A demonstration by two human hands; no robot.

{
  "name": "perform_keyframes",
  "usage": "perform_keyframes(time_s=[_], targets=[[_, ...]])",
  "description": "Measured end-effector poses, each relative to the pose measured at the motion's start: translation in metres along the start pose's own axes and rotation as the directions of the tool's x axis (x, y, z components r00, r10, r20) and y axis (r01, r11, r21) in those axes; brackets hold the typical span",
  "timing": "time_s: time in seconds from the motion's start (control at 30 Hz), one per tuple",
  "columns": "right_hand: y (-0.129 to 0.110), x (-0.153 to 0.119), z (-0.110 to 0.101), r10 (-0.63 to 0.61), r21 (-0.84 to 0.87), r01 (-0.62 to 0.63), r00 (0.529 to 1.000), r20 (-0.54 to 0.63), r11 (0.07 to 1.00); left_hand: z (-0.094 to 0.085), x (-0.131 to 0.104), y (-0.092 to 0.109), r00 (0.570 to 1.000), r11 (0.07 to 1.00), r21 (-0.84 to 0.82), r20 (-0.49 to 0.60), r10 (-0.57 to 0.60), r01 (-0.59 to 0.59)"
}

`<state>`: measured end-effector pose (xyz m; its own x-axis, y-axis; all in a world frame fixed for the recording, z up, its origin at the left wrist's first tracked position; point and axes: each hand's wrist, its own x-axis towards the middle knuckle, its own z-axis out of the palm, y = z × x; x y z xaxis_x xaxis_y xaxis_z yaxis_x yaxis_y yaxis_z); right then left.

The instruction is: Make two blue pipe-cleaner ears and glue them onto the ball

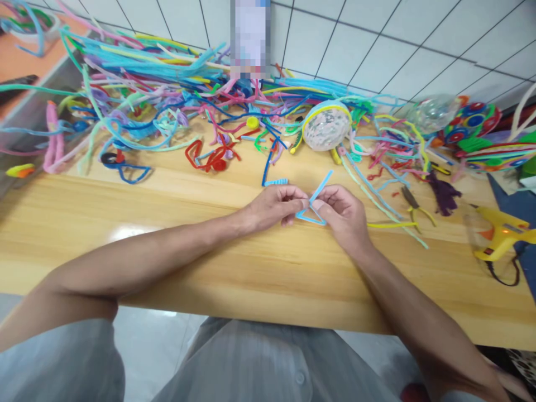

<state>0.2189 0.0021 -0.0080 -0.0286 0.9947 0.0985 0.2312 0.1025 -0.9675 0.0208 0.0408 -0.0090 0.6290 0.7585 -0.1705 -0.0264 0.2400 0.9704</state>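
Note:
A light blue pipe cleaner [313,221] is bent into a small triangle, with one straight end sticking up to the right. My left hand [280,206] pinches it from the left, thumb and fingertips closed where the strands meet. From the other side, my right hand [341,209] pinches the same pipe cleaner close to the crossing. Both hands are just above the wooden table [234,268]. Just beyond my left hand lie a light blue coiled piece [277,182] and a dark blue bent pipe cleaner [266,167].
Many coloured pipe cleaners [159,61] are heaped along the tiled wall. A clear dome with a yellow rim [327,127] stands among them. To the right are pliers [416,207], a purple piece [443,192] and a yellow glue gun [502,231] with its cord. Red bent pipe cleaners [213,156] lie left of centre.

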Motion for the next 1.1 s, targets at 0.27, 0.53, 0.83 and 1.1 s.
perform_keyframes(time_s=[0.27, 0.53, 0.83, 1.1], targets=[[0.002, -0.001, -0.002, -0.017, -0.076, 0.012, 0.998, -0.066, 0.997, 0.002, 0.001, -0.005, 0.997, 0.995, -0.083, 0.057, -0.053, 0.058], [0.003, -0.003, -0.002, -0.047, -0.125, 0.036, 0.995, -0.086, 0.991, 0.002, -0.001, -0.007, 0.998, 0.995, -0.091, 0.042, -0.043, 0.046], [-0.001, -0.006, 0.000, -0.173, -0.242, 0.143, 0.979, -0.107, 0.960, 0.004, 0.001, -0.011, 1.000, 0.995, -0.099, -0.002, -0.004, 0.004], [-0.009, -0.009, 0.001, -0.318, -0.422, 0.261, 0.946, -0.070, 0.868, 0.004, 0.000, -0.011, 1.000, 0.997, -0.073, -0.011, 0.004, -0.004]])
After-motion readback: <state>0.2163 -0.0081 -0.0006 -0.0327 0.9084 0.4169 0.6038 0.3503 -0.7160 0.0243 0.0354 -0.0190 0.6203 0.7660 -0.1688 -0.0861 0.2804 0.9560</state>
